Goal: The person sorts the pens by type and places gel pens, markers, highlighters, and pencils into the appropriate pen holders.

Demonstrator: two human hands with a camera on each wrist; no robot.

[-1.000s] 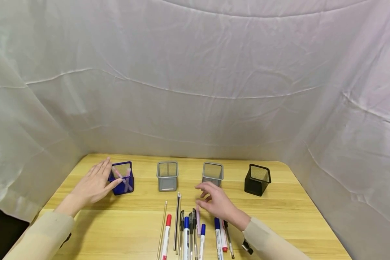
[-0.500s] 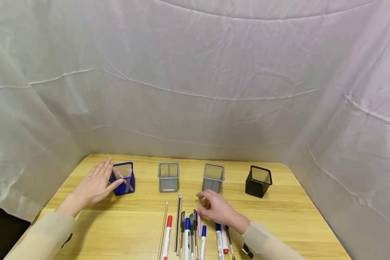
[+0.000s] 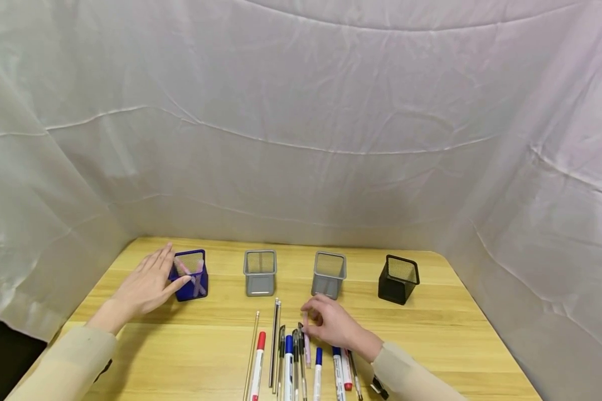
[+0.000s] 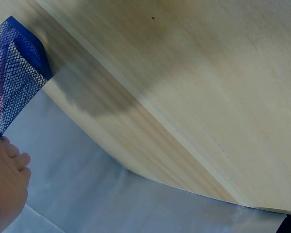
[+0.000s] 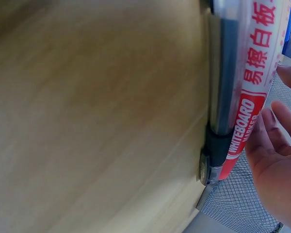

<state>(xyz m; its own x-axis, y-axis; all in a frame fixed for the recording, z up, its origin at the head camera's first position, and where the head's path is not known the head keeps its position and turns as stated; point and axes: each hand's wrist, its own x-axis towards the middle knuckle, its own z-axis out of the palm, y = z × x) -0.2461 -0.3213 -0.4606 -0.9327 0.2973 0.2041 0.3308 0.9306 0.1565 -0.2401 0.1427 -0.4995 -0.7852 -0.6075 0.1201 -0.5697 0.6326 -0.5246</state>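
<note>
My left hand (image 3: 147, 281) lies along the left side of a blue mesh pen holder (image 3: 193, 287), fingers straight, thumb reaching across its front rim. Two pinkish pens (image 3: 198, 278) lean inside that holder. Over the pen row my right hand (image 3: 333, 323) pinches the upper part of a pale pink pen (image 3: 307, 353) between thumb and fingers. To the right of that pen lies a blue-capped marker (image 3: 318, 373). The right wrist view shows a red whiteboard marker (image 5: 250, 104) and a black-ended clear pen (image 5: 223, 97) close by the right hand; the pink pen is hidden there.
Two grey mesh holders, one left (image 3: 260, 278) and one right (image 3: 329, 275), and a black mesh holder (image 3: 398, 281) stand along the back. Several pens, pencils and markers lie in front, including a red-capped marker (image 3: 257, 365). Pale cloth (image 3: 301, 167) surrounds the wooden table (image 3: 456, 334).
My right hand's thumb and fingers have closed in on the pink pen. The blue-capped marker beside it has shifted slightly right. The left hand stays at the blue holder.
</note>
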